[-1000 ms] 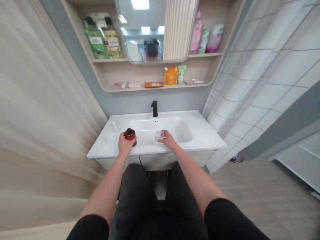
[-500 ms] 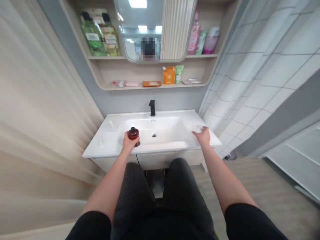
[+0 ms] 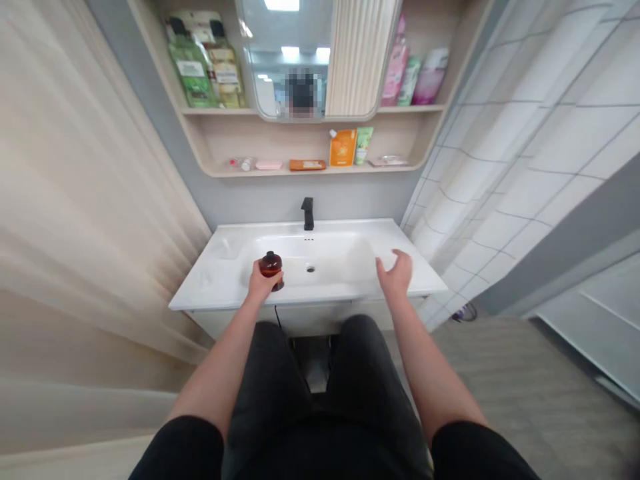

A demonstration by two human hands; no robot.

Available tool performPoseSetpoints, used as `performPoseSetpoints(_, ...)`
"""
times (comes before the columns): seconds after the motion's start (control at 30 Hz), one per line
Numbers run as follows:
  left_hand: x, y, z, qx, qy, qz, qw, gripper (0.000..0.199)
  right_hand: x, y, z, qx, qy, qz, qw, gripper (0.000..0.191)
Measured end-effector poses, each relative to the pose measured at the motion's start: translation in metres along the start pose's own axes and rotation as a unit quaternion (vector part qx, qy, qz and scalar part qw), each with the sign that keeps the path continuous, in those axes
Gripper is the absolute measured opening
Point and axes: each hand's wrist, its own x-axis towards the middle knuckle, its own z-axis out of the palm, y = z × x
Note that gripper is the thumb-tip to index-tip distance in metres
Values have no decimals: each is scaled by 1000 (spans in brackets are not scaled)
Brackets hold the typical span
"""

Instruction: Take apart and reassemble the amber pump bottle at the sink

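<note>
My left hand (image 3: 261,283) is wrapped round a dark amber bottle (image 3: 271,265) with a black cap, upright at the front left of the white sink (image 3: 340,263). My right hand (image 3: 397,272) is over the right side of the sink top. Its thumb and fingers are spread apart, and I see nothing held between them. A black faucet (image 3: 308,215) rises behind the basin, above the drain (image 3: 311,269).
Above the sink, a wall cabinet (image 3: 210,172) with a mirror holds several bottles, an orange pouch (image 3: 343,148) and a green tube (image 3: 363,145). A beige curtain (image 3: 100,200) hangs on the left, a white checked curtain (image 3: 505,173) on the right.
My right hand has let go of a small clear thing, opened its fingers and drawn slightly inward and left. My left hand stays on the bottle. The view has shifted a little.
</note>
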Motion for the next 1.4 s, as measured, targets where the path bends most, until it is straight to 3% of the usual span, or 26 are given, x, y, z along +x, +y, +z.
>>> performPoseSetpoints(0.07, -5, 5, 10, -24, -5, 8, 1000, 73, -18, -40, 27, 105, -150, -77, 980, 46)
performPoseSetpoints(0.13, -13, 14, 27, -53, -13, 20, 998, 73, -38, -80, 61, 210, -281, -107, 930, 64)
performPoseSetpoints(0.2, -23, 25, 47, -75, -28, 39, 996, 74, -54, -113, 94, 302, -368, -71, 876, 94)
performPoseSetpoints(0.27, -33, 34, 66, -80, -52, 56, 994, 76, -64, -136, 120, 377, -409, -14, 831, 115)
performPoseSetpoints(0.37, -43, 42, 82, -49, -68, 71, 994, 79, -69, -150, 138, 425, -411, 37, 806, 108)
performPoseSetpoints(0.5, -40, 52, 79, -17, -47, 117, 992, 75, -67, -149, 135, 429, -419, 49, 799, 85)
performPoseSetpoints(0.63, -23, 74, 71, -74, -131, 131, 980, 40, -68, -146, 130, 446, -430, 64, 782, 91)
performPoseSetpoints(0.73, -15, 89, 68, -59, -176, 124, 975, 28, -69, -145, 130, 451, -434, 82, 775, 92)
performPoseSetpoints(0.87, -16, 97, 67, -47, -156, 118, 980, 23, -69, -145, 131, 460, -435, 77, 770, 90)
performPoseSetpoints(0.97, -19, 97, 73, -35, -99, 78, 991, 15, -68, -147, 129, 448, -439, 71, 775, 87)
performPoseSetpoints(1.1, -21, 100, 85, -24, -25, 60, 998, 40, -67, -149, 125, 437, -430, 65, 787, 90)
performPoseSetpoints(1.2, -24, 98, 82, -63, -63, 101, 991, 55, -68, -149, 123, 438, -424, 70, 789, 91)
performPoseSetpoints(1.3, -23, 96, 73, -87, -102, 116, 984, 51, -68, -149, 123, 437, -434, 69, 785, 90)
performPoseSetpoints(1.4, -18, 100, 70, -62, -102, 115, 986, 50, -68, -149, 124, 438, -439, 64, 782, 91)
